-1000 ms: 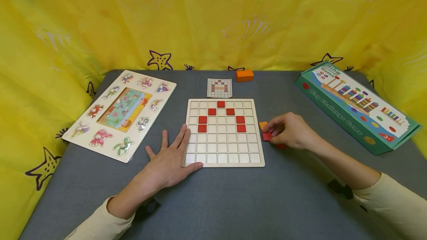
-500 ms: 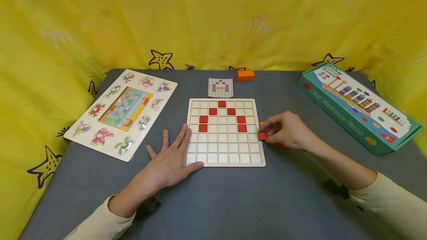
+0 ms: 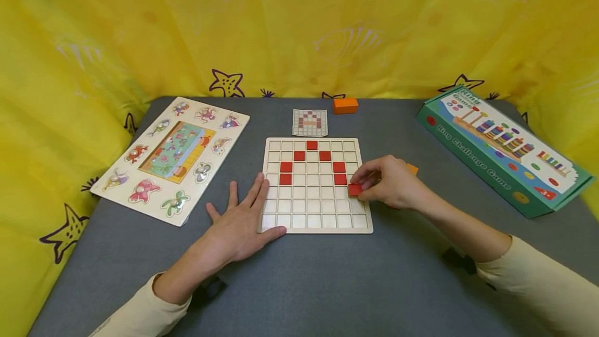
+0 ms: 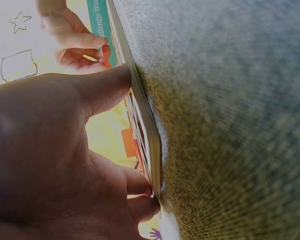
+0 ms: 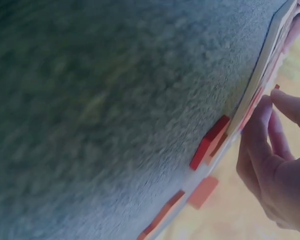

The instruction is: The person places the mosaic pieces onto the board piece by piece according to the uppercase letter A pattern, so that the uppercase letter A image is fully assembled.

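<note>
My left hand [image 3: 234,234] lies spread at the near left corner of a wooden grid board [image 3: 323,232]. Its thumb rests on the front rim, two fingers at the left rim; the left wrist view shows the thumb [image 4: 107,87] on the edge. Between thumb and fingertips, my right hand [image 3: 395,183] pinches a red square tile [image 3: 354,190] over the board's right side, in the row below the lowest red tiles. Several red tiles [image 3: 311,145] sit in the grid in an arch shape. In the right wrist view, the pinched tile is mostly hidden by the fingers.
A small pattern card [image 3: 310,122] lies behind the board, beside an orange block [image 3: 345,106]. An animal puzzle board [image 3: 220,170] is at the left, a green game box [image 3: 505,152] at the right. Loose tiles, one red [image 5: 209,142], lie right of the board, partly behind my right hand.
My right hand has picked up the red tile from beside the board and carried it left, over the board's right edge. My left hand stays in place.
</note>
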A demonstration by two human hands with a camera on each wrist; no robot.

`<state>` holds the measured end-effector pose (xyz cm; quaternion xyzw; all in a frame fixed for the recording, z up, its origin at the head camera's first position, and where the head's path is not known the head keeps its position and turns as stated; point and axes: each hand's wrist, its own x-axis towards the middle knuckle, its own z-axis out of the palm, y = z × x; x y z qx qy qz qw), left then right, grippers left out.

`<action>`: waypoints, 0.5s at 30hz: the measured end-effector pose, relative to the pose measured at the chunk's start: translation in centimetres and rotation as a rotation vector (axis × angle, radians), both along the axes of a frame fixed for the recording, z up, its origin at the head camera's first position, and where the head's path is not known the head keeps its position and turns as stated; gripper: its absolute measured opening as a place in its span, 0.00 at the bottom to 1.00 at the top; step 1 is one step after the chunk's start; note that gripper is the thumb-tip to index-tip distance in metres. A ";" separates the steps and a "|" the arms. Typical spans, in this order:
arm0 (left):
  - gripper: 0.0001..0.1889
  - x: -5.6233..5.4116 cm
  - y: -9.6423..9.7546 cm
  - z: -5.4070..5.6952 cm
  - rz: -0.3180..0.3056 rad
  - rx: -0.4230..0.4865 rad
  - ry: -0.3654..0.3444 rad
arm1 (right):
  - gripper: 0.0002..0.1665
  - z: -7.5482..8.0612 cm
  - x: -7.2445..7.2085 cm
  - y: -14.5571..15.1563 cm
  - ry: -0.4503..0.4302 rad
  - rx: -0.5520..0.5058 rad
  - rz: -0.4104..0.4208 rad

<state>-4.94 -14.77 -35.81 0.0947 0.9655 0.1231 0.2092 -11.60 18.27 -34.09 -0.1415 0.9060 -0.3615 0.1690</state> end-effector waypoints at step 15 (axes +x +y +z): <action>0.56 0.2 -0.1 0.1 -0.003 0.028 0.023 | 0.14 -0.3 -0.3 -1.9 -0.022 0.009 0.022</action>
